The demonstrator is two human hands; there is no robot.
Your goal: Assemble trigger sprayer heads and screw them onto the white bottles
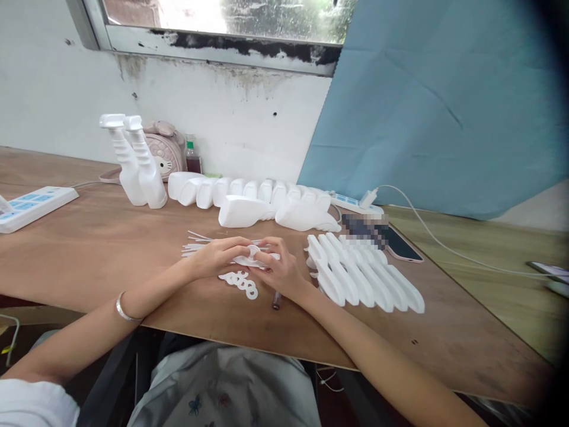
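Observation:
Both of my hands meet over the middle of the table around a white plastic spray head [252, 254], its round opening turned up. My left hand [222, 256] grips its left end with bent fingers. On the other side, my right hand [282, 267] has its fingers closed on the piece, partly covering it. Several flat white washers [242, 283] lie in a loose cluster just below the hands. Thin white tubes [192, 247] stick out from behind my left hand. A small dark cylindrical object [276, 301] lies under my right wrist. Right of it, white spray heads [362, 273] form a row.
White bottles [249, 212] lie in rows toward the wall. Two upright bottles with spray heads [140, 160] stand before a pink bag [166, 148]. Power strips [35, 204] sit on the table, and a phone [402, 244] lies at the right with a white cable [427, 228] nearby.

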